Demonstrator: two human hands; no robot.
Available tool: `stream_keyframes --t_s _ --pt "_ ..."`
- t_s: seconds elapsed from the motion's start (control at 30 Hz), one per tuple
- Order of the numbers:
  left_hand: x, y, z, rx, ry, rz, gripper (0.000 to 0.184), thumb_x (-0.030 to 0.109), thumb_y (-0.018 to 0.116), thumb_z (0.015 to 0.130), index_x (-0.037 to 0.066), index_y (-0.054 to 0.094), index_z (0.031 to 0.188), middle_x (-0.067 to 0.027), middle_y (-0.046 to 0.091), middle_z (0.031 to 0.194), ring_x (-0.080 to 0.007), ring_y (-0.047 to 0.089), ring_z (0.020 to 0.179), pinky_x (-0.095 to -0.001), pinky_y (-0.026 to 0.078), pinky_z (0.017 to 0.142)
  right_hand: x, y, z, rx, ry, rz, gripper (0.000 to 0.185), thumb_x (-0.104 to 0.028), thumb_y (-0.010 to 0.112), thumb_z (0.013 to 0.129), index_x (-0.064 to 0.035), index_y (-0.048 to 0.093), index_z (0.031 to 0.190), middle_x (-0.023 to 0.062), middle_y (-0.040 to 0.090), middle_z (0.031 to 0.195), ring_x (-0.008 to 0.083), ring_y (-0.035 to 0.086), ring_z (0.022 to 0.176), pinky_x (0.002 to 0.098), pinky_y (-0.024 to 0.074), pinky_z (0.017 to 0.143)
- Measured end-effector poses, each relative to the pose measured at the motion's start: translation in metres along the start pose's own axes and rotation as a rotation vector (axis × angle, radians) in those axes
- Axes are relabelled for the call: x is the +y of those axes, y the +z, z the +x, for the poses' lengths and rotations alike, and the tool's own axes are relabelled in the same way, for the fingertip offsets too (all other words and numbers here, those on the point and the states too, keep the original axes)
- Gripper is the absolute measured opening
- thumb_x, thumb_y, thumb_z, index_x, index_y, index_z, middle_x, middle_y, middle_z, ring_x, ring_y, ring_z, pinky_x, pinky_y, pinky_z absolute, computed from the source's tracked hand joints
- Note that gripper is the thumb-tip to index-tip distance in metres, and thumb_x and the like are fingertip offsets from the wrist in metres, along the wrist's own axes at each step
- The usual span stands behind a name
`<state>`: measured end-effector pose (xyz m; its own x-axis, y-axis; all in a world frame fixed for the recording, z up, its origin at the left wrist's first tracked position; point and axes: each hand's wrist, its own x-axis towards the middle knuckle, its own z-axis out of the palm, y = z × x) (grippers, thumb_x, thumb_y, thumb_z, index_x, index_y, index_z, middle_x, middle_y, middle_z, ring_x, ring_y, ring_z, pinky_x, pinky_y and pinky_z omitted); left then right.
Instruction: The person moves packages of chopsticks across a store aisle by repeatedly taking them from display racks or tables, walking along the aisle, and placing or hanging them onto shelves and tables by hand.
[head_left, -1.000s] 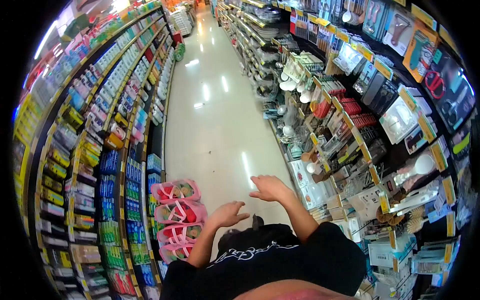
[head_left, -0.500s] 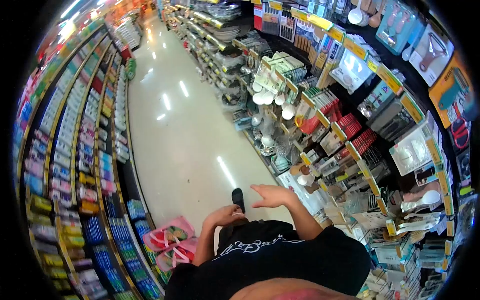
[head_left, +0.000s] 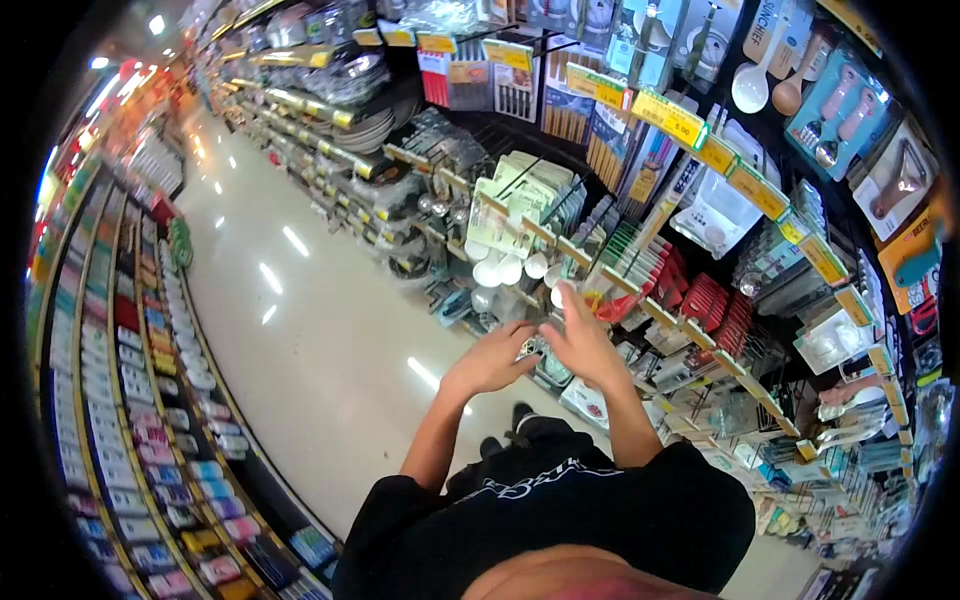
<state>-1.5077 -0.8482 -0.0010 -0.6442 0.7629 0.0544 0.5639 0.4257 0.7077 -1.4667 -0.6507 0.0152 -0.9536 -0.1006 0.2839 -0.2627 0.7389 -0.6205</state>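
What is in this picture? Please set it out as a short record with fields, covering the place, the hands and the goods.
Place: store aisle with a pale, shiny floor
Hands: left hand and right hand, raised close together, both empty; whether they touch is unclear
Nearest goods: hanging kitchenware, just beyond the hands
Upper right: white spoon beside a brown spoon
Labels: yellow price labels along the racks; most too small to read
Left side: rows of packaged goods
Clothing: black shirt with white lettering

Black shirt (head_left: 610, 520) — short-sleeved, white lettering (head_left: 528, 482), dark shoes (head_left: 521, 412)
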Motion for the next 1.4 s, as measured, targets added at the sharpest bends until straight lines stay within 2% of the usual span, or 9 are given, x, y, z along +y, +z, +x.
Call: stream_keyframes --t_s 0.2,0.33,0.47,0.57,0.77,0.87,0.97,1.07,1.4 --pt "-0.026 -0.029 0.097 0.227 0.253 -0.195 0.048 0.008 0.060 0.084 0.002 0.046 0.130 -0.0193 0.043 0.136 -0.0373 0.045 0.125 -0.0397 0.037 0.105 0.055 -0.005 0.073 0.258 0.164 0.073 0.070 -0.017 0.062 0.089 0.0055 0.026 0.144 0.0265 0.036 0.144 0.0399 0.042 0.130 0.0414 0.0366 0.106" --pt "-0.056 -0.061 0.198 0.197 0.301 -0.265 0.051 0.006 0.059 0.085 0.003 0.044 0.134 -0.0174 0.046 0.137 -0.0330 0.046 0.127 -0.0403 0.039 0.103 0.128 0.019 0.127 0.288 0.196 0.826 0.072 -0.010 0.063 0.090 -0.0007 0.022 0.148 0.0195 0.037 0.146 0.0267 0.050 0.122 0.0347 0.0494 0.089" --pt "-0.077 -0.079 0.283 0.229 0.336 -0.300 0.051 0.005 0.057 0.085 0.001 0.044 0.133 -0.0191 0.050 0.132 -0.0331 0.049 0.124 -0.0396 0.040 0.102 0.130 0.015 0.153 0.436 0.388 0.731 0.082 -0.006 0.064 0.088 -0.0006 0.011 0.151 0.0221 0.026 0.150 0.0275 0.050 0.122 0.0333 0.0500 0.087" --pt "-0.083 -0.086 0.333 0.240 0.253 -0.388 0.054 0.007 0.058 0.085 -0.003 0.041 0.134 -0.0229 0.052 0.129 -0.0348 0.049 0.124 -0.0386 0.039 0.103 0.136 0.013 0.171 0.658 0.333 0.604 0.088 -0.010 0.065 0.089 -0.0104 0.005 0.153 0.0317 0.043 0.134 0.0203 0.059 0.100 0.0312 0.0496 0.085" --pt "-0.126 -0.061 0.424 0.254 0.402 -0.553 0.069 0.012 0.061 0.087 -0.004 0.027 0.145 -0.0220 0.049 0.133 -0.0303 0.048 0.125 -0.0375 0.040 0.101 0.153 0.007 0.200 0.921 0.420 0.650 0.083 -0.004 0.065 0.086 -0.0073 0.014 0.152 0.0200 0.054 0.125 0.0184 0.060 0.098 0.0300 0.0497 0.086" --pt "-0.128 -0.069 0.425 0.194 0.449 -0.598 0.060 0.007 0.059 0.086 -0.004 0.033 0.140 -0.0187 0.054 0.126 -0.0286 0.052 0.118 -0.0368 0.040 0.100 0.172 0.018 0.205 1.027 0.455 0.667 0.080 -0.004 0.066 0.085 -0.0024 0.018 0.149 0.0189 0.060 0.109 0.0173 0.060 0.090 0.0269 0.0488 0.079" --pt "-0.109 -0.114 0.385 0.047 0.354 -0.682 0.052 0.000 0.058 0.084 -0.003 0.040 0.132 -0.0132 0.054 0.119 -0.0224 0.051 0.113 -0.0352 0.038 0.101 0.155 0.023 0.214 1.162 0.428 0.586 0.071 -0.003 0.065 0.086 0.0004 0.025 0.145 0.0155 0.048 0.131 0.0155 0.060 0.086 0.0275 0.0489 0.077" --pt "-0.133 -0.106 0.368 -0.059 0.177 -0.991 0.040 -0.008 0.053 0.077 0.000 0.047 0.115 -0.0089 0.053 0.110 -0.0180 0.052 0.103 -0.0318 0.040 0.094 0.117 0.039 0.225 1.190 0.546 0.517 0.058 -0.002 0.066 0.086 0.0028 0.039 0.137 0.0098 0.044 0.124 0.0130 0.058 0.081 0.0273 0.0490 0.072" --pt "-0.129 -0.159 0.272 -0.264 0.266 -1.210 0.041 -0.012 0.043 0.077 -0.002 0.044 0.116 -0.0104 0.053 0.107 -0.0163 0.053 0.100 -0.0305 0.042 0.093 0.023 0.101 0.207 1.385 0.704 0.373 0.045 -0.003 0.067 0.084 0.0011 0.053 0.127 0.0030 0.053 0.108 0.0049 0.052 0.066 0.0200 0.0425 0.056"
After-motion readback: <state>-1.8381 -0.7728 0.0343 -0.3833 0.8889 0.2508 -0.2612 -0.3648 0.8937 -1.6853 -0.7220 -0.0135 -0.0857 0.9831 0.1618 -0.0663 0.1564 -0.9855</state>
